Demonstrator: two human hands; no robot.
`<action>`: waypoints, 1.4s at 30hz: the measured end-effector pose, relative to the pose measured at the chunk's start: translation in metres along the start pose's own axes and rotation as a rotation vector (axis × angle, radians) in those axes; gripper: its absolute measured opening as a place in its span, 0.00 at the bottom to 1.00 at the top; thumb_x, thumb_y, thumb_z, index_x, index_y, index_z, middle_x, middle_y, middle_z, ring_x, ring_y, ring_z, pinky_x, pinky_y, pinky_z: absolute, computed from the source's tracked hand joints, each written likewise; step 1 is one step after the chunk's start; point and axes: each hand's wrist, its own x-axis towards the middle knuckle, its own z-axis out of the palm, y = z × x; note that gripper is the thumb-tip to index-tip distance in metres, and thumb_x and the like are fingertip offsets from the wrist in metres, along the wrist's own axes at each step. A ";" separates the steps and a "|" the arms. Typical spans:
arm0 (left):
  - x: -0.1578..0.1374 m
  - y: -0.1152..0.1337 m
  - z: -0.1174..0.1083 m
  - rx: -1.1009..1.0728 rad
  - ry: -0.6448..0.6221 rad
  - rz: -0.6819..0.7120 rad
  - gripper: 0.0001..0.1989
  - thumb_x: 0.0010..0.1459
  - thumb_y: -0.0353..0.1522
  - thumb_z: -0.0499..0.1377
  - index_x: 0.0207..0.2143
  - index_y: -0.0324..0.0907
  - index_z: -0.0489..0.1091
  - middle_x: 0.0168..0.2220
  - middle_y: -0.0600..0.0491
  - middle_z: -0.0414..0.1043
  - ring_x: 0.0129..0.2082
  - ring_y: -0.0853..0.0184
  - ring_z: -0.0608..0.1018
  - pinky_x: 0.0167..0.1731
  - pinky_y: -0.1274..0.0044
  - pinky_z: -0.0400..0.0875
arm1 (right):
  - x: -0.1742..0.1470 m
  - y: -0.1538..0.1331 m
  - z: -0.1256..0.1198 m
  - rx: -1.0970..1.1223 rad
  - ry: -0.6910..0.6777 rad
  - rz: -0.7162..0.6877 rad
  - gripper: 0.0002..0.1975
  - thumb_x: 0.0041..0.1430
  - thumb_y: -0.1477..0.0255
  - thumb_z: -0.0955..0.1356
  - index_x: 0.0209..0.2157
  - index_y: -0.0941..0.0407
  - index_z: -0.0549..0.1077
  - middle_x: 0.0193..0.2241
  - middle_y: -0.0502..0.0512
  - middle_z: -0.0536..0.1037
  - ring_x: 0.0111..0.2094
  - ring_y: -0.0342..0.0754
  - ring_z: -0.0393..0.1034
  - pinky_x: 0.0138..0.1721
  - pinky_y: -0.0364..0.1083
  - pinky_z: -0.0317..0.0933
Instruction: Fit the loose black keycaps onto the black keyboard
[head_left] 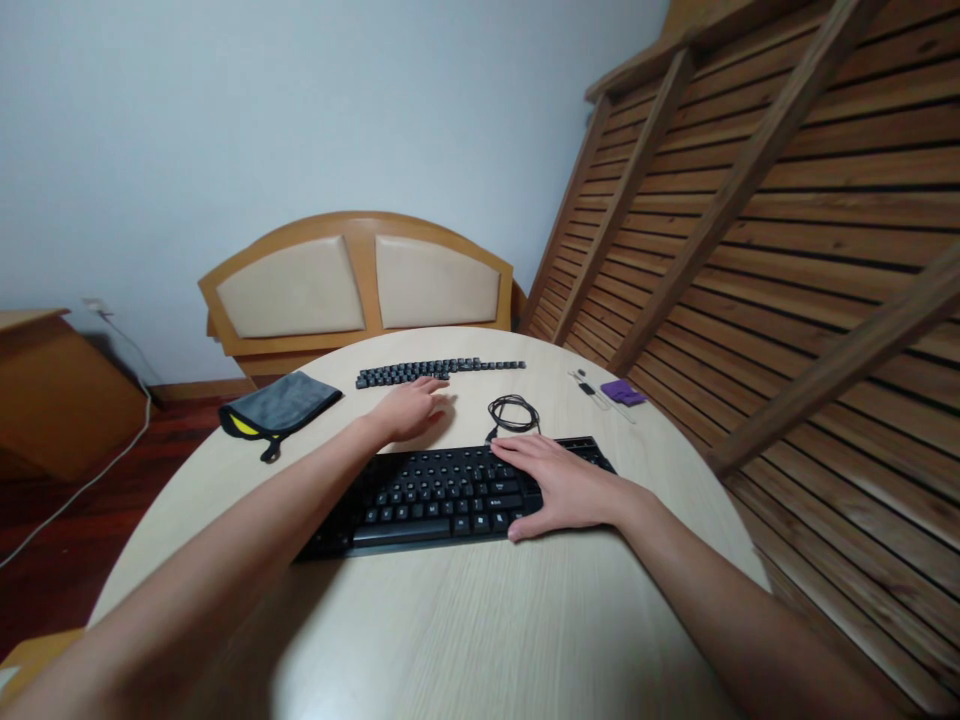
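Observation:
A black keyboard (442,495) lies on the pale round table (480,620), its left part hidden behind my left forearm. My right hand (551,485) rests over its right end with the fingers spread, the thumb at the near edge. Beyond the keyboard, my left hand (411,408) reaches out with fingers extended, close to rows of loose black keycaps (405,372) laid out at the far side. Whether its fingertips touch a keycap I cannot tell. The keyboard's coiled black cable (514,412) lies just behind it.
A grey cloth (289,402) with a yellow underside lies at the table's left. Toward the right edge are a folded purple cloth (622,391) and some small thin tools (592,390). A headboard (367,235) stands behind the table, and a slatted wooden frame (750,230) leans at the right.

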 end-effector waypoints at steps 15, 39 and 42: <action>0.053 -0.038 0.039 0.047 -0.055 -0.142 0.18 0.68 0.36 0.50 0.54 0.40 0.71 0.66 0.43 0.59 0.67 0.49 0.57 0.62 0.57 0.56 | -0.001 -0.004 -0.003 0.006 -0.014 0.017 0.54 0.46 0.44 0.73 0.68 0.55 0.56 0.68 0.62 0.57 0.67 0.65 0.49 0.68 0.63 0.40; -0.014 0.025 0.008 -0.124 0.015 -0.291 0.10 0.58 0.33 0.58 0.29 0.41 0.78 0.31 0.45 0.80 0.34 0.58 0.81 0.37 0.73 0.72 | 0.000 0.003 0.002 -0.011 0.002 0.000 0.54 0.46 0.44 0.73 0.68 0.53 0.55 0.68 0.60 0.56 0.68 0.64 0.48 0.67 0.63 0.44; -0.030 0.032 0.005 -0.189 0.072 -0.352 0.07 0.59 0.33 0.60 0.34 0.41 0.77 0.32 0.47 0.81 0.34 0.60 0.81 0.34 0.74 0.73 | 0.000 0.003 0.002 -0.001 0.004 0.007 0.53 0.46 0.45 0.73 0.68 0.52 0.55 0.68 0.60 0.56 0.68 0.65 0.48 0.67 0.63 0.44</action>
